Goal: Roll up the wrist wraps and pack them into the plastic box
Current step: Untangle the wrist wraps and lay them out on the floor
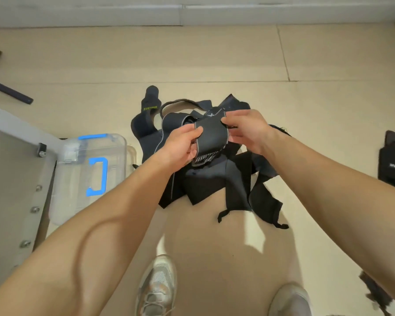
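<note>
- Pinching the wrist wrap's (211,135) side edges, left hand (183,144) and right hand (249,131) hold it up, right of the plastic box (96,165).
- Its long axis runs away from the person; the left hand is nearer the box.
- Beyond, more wraps (214,185) lie heaped on the floor (214,53).

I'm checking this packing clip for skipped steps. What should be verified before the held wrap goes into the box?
1. Grip: ok, left hand and right hand both pinch the wrist wrap.
2. Roll finished: cannot tell, the hands hide its ends.
3. Open plastic box: not ok, its blue-handled lid appears on.
4. Box in reach: ok, it sits beside the left forearm.
5. Other wraps rolled: not ok, the pile lies loose.
</note>
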Demonstrator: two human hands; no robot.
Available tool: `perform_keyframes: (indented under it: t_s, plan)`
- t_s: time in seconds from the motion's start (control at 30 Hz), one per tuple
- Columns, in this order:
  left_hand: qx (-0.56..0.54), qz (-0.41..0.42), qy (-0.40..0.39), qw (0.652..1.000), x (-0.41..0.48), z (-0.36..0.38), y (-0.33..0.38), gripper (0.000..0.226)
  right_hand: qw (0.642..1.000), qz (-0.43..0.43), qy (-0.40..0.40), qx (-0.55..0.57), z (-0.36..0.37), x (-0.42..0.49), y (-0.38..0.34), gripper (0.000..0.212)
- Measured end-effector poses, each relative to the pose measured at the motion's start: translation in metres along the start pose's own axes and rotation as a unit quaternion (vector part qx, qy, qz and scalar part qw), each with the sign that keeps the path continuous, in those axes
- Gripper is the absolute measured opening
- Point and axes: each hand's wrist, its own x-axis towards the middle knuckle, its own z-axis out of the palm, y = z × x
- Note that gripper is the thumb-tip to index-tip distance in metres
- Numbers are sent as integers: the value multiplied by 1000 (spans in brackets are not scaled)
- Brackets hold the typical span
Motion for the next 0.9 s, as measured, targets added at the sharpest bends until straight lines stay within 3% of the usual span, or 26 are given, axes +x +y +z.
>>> perform_keyframes:
  t_s: [0.1,0.2,0.3,0.4,0.47,0.53,0.6,0.73,0.8,0.83,0.9]
  plan:
    - [-15,20,0,1000,-33,4,32,19,993,-61,21,-103,5,-28,-33,17]
    - [-2,23,-19,1000,-64,5,68,25,942,-172,38,-287,6,-56,-62,45]
    - [50,7,-60,997,-100,4,104,30,879,-242,-78,-403,7,-90,-90,73]
    - [108,3,-94,990,-135,1,130,30,881,-217,-180,-380,11,-125,-111,61]
    - [126,8,-128,984,-157,0,139,27,902,-207,-192,-328,12,-139,-119,45]
    - [132,20,-142,981,-175,-3,144,29,918,-184,-221,-273,14,-151,-123,49]
    - [144,39,-146,978,-192,-5,148,29,922,-173,-228,-261,17,-164,-125,54]
    - [196,45,-149,968,-221,-11,155,24,904,-184,-209,-325,21,-192,-128,13]
    - [243,43,-158,956,-228,-19,154,18,921,-174,-221,-270,15,-201,-126,14]
    - [269,41,-164,948,-233,-25,153,20,931,-167,-223,-235,10,-205,-124,17]
    - [327,38,-163,930,-239,-37,149,51,949,-164,-204,-177,0,-212,-117,17]
